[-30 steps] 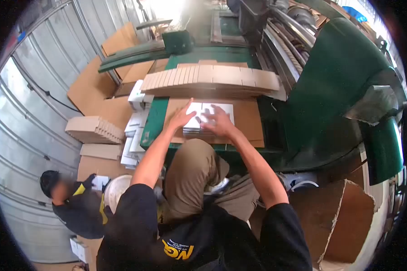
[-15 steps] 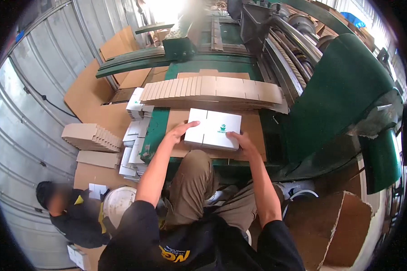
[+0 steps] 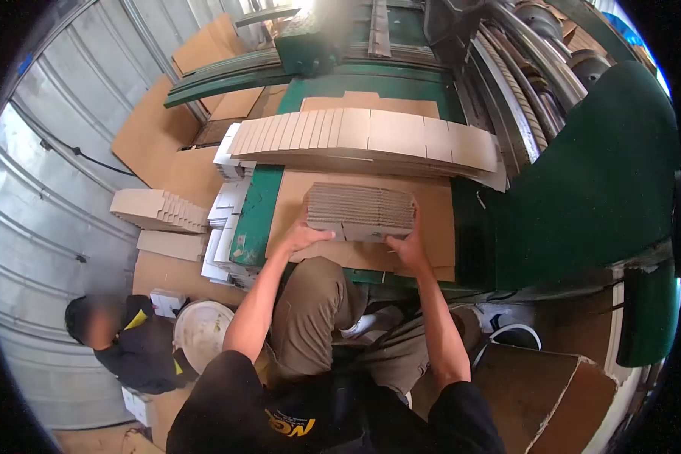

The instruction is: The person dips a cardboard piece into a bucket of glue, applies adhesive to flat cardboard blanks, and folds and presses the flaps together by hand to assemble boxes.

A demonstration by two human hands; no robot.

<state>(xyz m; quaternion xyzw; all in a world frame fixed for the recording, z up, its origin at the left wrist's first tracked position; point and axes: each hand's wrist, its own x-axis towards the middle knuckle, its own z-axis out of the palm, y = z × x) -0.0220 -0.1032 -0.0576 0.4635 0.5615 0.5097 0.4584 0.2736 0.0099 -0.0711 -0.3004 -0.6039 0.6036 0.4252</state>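
A stack of cardboard sheets (image 3: 361, 204) stands tilted up between my hands, its layered brown edges facing upward and its white printed face toward me. My left hand (image 3: 306, 234) grips the left end, with the thumb pressed on the white face. At the right end my right hand (image 3: 408, 245) is closed on the same stack, thumb also in front. The fingers behind the stack are mostly hidden. Beneath it a flat brown cardboard sheet (image 3: 436, 219) covers part of the green machine bed (image 3: 259, 214).
A long fanned row of brown cardboard pieces (image 3: 356, 132) lies just beyond my hands. White folded stacks (image 3: 223, 219) stand left of the bed. Green machine housing (image 3: 583, 181) blocks the right side. At lower left, another person (image 3: 140, 344) sits near a white bucket (image 3: 203, 333).
The stack has been tipped from showing its white printed top to standing with its layered edges up. Both hands turned with it, still holding its ends. The camera view shifted slightly.
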